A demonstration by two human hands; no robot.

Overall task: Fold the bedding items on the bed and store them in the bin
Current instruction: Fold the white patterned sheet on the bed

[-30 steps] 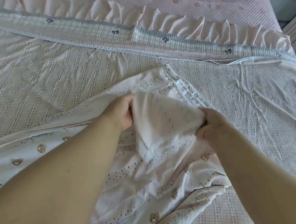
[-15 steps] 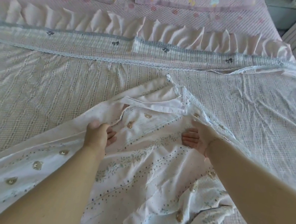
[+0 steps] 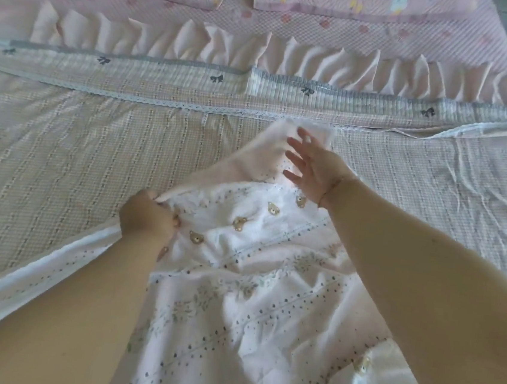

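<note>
Left hand (image 3: 146, 221) pinches sheet (image 3: 234, 299) edge; right hand (image 3: 314, 170) spread, seemingly above its far-pointing corner

Thin white cotton-like sheet (image 3: 253, 301) at six o'clock, matt, crumpled, printed with bears and dots. Woven checked bedspread (image 3: 77, 157) at nine o'clock, textured, faintly ribbed, lace-trimmed. Pink ruffle (image 3: 230, 45) at twelve o'clock, smooth, soft sheen. Quilted pillows (image 3: 375, 1) beyond, matt.
</note>
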